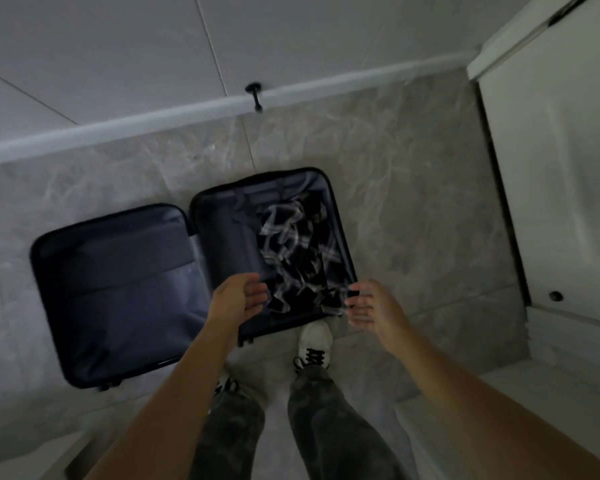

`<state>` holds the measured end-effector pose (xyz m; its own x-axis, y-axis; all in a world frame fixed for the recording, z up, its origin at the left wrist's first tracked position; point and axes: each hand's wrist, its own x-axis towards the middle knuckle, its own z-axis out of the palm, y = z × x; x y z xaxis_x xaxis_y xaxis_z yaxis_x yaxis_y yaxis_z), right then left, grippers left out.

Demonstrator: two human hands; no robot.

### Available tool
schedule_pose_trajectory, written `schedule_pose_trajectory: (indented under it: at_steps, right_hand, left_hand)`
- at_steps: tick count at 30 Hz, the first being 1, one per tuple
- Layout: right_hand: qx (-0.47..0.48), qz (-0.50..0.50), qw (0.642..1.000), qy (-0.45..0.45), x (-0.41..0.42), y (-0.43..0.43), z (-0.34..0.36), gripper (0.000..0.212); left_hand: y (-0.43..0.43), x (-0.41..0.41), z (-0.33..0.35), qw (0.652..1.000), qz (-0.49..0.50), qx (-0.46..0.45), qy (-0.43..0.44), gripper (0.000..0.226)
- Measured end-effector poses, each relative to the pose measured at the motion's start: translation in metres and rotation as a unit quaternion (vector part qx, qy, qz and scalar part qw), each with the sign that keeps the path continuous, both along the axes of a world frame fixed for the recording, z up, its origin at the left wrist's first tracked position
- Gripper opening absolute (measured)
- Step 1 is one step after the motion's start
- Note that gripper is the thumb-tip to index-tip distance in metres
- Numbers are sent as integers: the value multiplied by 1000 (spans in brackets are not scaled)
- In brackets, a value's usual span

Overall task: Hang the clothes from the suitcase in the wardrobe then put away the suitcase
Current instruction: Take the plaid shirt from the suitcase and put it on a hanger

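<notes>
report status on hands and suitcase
Both empty, fingers relaxed: left hand, right hand, above the near edge. The suitcase lies open flat, plaid garment in its right half. Nothing between hands and garment.

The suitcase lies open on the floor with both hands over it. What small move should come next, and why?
Probably lower both hands onto the plaid garment and grip it. The left hand and right hand hover open near it, and it lies crumpled in the right half of the suitcase, not yet hung.
</notes>
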<state>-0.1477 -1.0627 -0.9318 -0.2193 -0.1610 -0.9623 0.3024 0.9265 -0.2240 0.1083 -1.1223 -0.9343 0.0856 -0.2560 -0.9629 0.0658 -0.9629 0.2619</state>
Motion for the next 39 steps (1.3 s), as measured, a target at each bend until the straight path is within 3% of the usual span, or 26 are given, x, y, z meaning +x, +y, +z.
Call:
schedule_pose_trajectory:
  at_steps: [8,10,11,12,14,15,16,17,19,22,26,29,31,35,39]
  right_hand:
    - [48,-15,998,29,11,10,-142,58]
    - [42,106,991,73,12,23,-171,62]
    - [31,250,962,101,12,29,-180,66]
    - [25,424,896,134,11,37,-188,74]
    - [23,671,715,197,15,45,-196,85]
    - [22,725,655,214,17,47,-196,78]
    - [17,750,622,224,18,46,-197,65]
    - [9,757,611,230,17,44,-199,49]
    - [-28,759,610,225,12,41,-202,28]
    - [-56,771,616,153,-3,32,-205,21]
    - [-73,734,671,81,-24,16,-214,18]
    - [-184,627,744,143,-17,-2,-222,10]
    - [-280,539,761,227,-4,-23,-230,12]
    - [-353,475,747,302,18,-68,-245,10]
    - [-351,569,667,329,42,-99,-261,12]
  left_hand:
    - [-13,-26,-145,997,-68,-12,-30,25]
    - [-7,-27,-166,997,-66,9,-31,25]
    - [-4,-27,-172,997,-69,18,-32,26]
    - [1,-27,-179,996,-75,26,-31,26]
    - [12,-25,-187,996,-76,34,-30,26]
    - [17,-24,-189,996,-74,39,-27,26]
    - [23,-23,-192,996,-76,44,-24,27]
    - [28,-21,-195,995,-82,48,-21,28]
    - [35,-18,-197,994,-93,55,-20,28]
    - [38,-12,-197,993,-95,65,-22,26]
    - [36,-8,-199,995,-81,63,-17,27]
    - [27,-8,-207,997,-38,66,-15,25]
    - [24,-8,-213,997,11,74,3,29]
    - [32,-22,-224,991,85,102,27,53]
    - [45,-39,-238,980,152,123,28,73]
